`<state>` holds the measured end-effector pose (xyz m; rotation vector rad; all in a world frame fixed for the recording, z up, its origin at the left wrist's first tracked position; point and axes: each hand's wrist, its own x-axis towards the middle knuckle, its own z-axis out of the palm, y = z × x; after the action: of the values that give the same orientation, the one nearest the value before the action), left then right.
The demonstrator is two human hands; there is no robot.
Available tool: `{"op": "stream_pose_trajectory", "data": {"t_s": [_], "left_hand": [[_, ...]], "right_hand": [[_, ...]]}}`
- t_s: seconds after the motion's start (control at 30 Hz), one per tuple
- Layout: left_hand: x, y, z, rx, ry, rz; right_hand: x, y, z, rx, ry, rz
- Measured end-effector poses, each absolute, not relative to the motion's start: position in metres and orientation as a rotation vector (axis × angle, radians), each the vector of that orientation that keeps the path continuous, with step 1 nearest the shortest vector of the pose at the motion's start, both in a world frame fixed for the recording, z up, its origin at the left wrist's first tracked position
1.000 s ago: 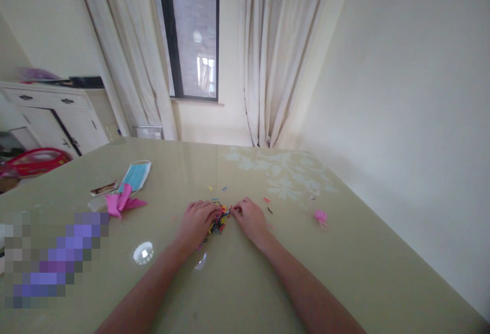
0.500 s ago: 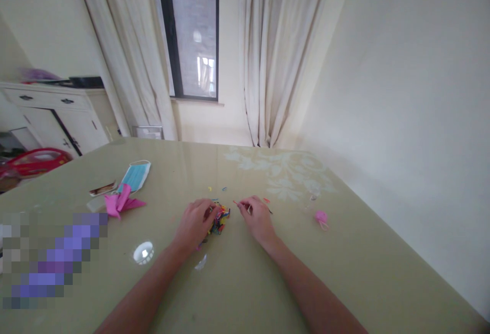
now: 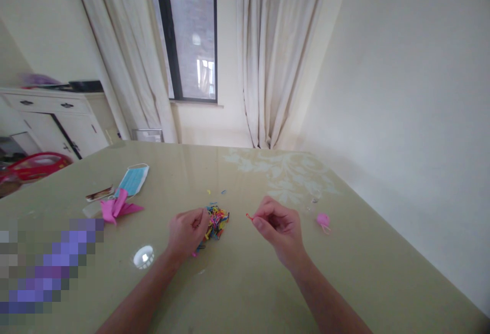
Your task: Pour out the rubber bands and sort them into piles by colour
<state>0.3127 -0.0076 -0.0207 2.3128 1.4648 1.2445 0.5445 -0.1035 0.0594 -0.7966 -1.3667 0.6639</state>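
Note:
A small heap of many-coloured rubber bands (image 3: 218,220) lies on the table in front of me. My left hand (image 3: 187,232) rests at the heap's left side, its fingers curled and the thumb against them; whether anything is inside cannot be seen. To the right of the heap, my right hand (image 3: 279,227) pinches a little red rubber band (image 3: 249,216) between thumb and forefinger, its loop sticking out toward the left. Beyond the heap lie a loose yellow band (image 3: 209,191) and a blue one (image 3: 223,191).
Farther left are a blue face mask (image 3: 133,180), a pink folded paper shape (image 3: 118,207) and a shiny round object (image 3: 144,257). A pink ball-like item with a loop (image 3: 323,220) sits to the right. The glossy table (image 3: 237,293) meets a wall on the right.
My right hand has moved right and turned, bringing the red rubber band away from the heap. My left hand has shifted slightly left and closed up, uncovering more of the heap.

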Motion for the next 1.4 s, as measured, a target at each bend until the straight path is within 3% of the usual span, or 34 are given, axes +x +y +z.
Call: {"op": "stream_pose_trajectory", "data": {"t_s": [0.5, 0.8, 1.23, 1.4], "left_hand": [[0.315, -0.009, -0.025, 2.345, 1.437, 1.250], [0.316, -0.008, -0.025, 2.326, 1.448, 1.217], [0.316, -0.008, -0.026, 2.313, 1.442, 1.235], [0.315, -0.010, -0.024, 2.291, 1.468, 1.269]], "right_hand": [[0.566, -0.100, 0.060, -0.749, -1.305, 0.589], [0.621, -0.067, 0.040, -0.985, -1.221, 0.484], [0.610, -0.078, 0.044, -0.921, -1.283, 0.515], [0.621, -0.068, 0.037, -1.218, -1.266, 0.358]]}}
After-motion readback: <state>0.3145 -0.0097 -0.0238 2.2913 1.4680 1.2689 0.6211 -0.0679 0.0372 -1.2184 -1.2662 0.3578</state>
